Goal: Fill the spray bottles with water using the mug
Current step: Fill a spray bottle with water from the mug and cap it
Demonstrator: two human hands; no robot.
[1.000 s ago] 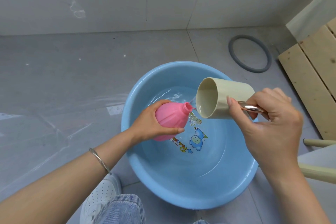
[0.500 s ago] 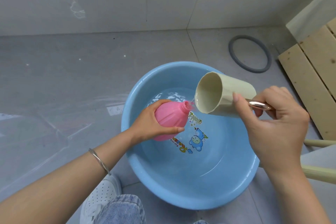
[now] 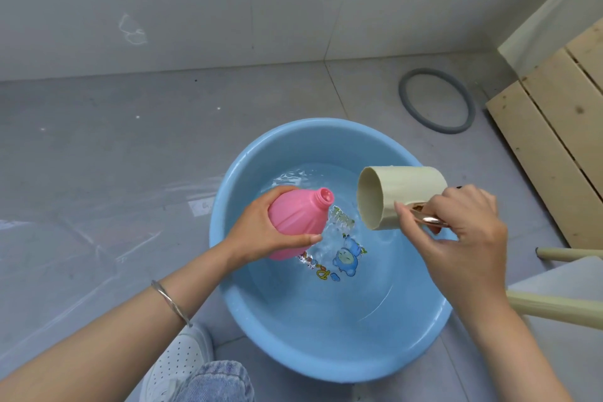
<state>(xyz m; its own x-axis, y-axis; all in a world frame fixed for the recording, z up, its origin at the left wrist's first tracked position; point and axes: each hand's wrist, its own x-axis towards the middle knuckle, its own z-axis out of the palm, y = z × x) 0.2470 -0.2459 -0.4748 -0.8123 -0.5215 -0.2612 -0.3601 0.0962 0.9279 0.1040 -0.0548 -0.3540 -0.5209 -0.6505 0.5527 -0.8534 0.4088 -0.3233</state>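
Head view: left hand [image 3: 261,235] grips pink bottle [image 3: 298,222]; right hand [image 3: 463,232] grips tilted mug [image 3: 401,196] handle.

One view: head cam, worn, facing forward and steeply down at the floor [image 3: 98,173]. Wide-angle, close in. Blue basin [image 3: 293,352] fills lower middle. Left hand [image 3: 257,238] with pink bottle [image 3: 297,222] and right hand [image 3: 463,238] with mug [image 3: 408,192] sit mid-frame, forearms entering from the bottom corners (own shoe [image 3: 176,365] and knee [image 3: 215,382] at the bottom edge). Floor's far edge meets the wall [image 3: 293,3] in the upper third; wood slats [image 3: 554,140] clip the right edge.
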